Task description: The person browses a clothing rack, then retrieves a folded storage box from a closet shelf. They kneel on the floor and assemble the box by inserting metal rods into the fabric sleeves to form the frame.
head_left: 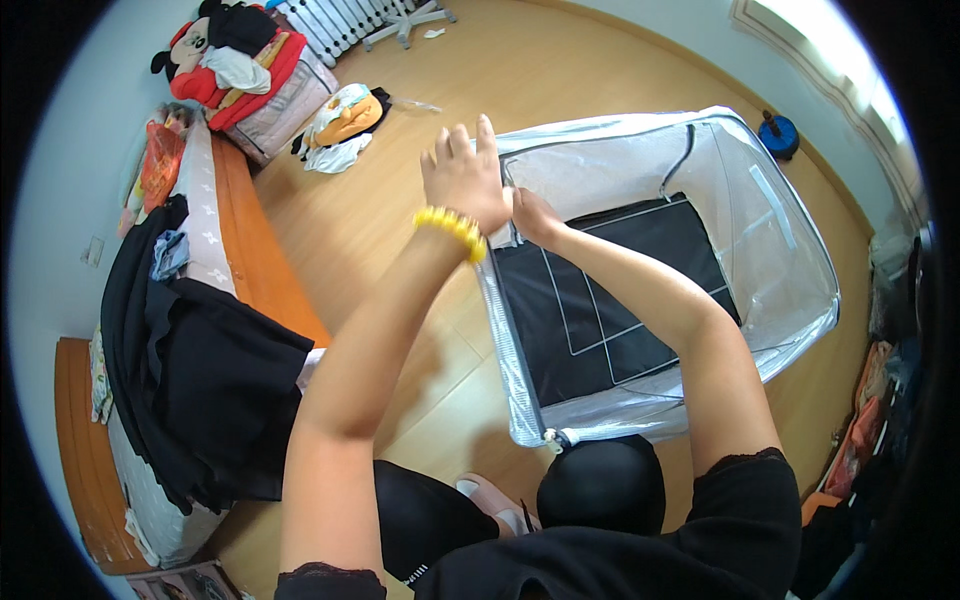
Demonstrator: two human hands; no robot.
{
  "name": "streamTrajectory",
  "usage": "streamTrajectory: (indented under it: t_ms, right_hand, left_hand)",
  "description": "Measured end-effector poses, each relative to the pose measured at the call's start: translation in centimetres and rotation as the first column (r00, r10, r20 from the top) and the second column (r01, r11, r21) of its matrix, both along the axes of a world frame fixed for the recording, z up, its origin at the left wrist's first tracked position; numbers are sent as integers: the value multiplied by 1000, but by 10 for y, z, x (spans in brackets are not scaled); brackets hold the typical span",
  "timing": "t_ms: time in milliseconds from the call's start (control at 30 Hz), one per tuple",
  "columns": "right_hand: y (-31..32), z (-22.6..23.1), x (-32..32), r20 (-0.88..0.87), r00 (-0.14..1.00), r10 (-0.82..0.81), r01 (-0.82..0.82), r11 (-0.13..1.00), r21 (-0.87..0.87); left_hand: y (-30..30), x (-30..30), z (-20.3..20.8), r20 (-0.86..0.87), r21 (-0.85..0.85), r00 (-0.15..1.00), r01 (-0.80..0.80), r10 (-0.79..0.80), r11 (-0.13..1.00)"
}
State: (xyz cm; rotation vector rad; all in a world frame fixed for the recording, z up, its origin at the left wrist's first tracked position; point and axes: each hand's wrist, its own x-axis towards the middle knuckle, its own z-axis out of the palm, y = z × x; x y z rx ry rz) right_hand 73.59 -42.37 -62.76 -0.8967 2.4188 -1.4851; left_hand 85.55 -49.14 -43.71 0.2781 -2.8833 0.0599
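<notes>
Near corner: here's a pale knotted fitting at the silvery edge, just beside a black-clad knee.
Clear box: the storage box stands on the wooden floor, right of centre; looks light, floppy and slick, its film likely to crease, so the piped rim or corners should hold best.
Black panel: flat, matte and rectangular inside, crossed by thin metal rods.
Right hand: fingers curled at the left rim; their grip is hidden, can't tell.
Left hand: fingers spread upright, gripping nothing visible, beside that rim.
Far right: round blue-and-black wheel.
</notes>
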Motion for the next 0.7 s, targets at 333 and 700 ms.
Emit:
streamTrajectory:
  t_ms: [333,700]
  right_hand:
    - [-4,63,25,242,970,23,-22,1000,-4]
    - [-50,30,17,-190,982,-8,-12,995,-100]
  left_hand:
    - [-61,-85,-18,191,-10,981,-17,18,1000]
    - [-78,-90,-3,303,449,950,-71,-77,891]
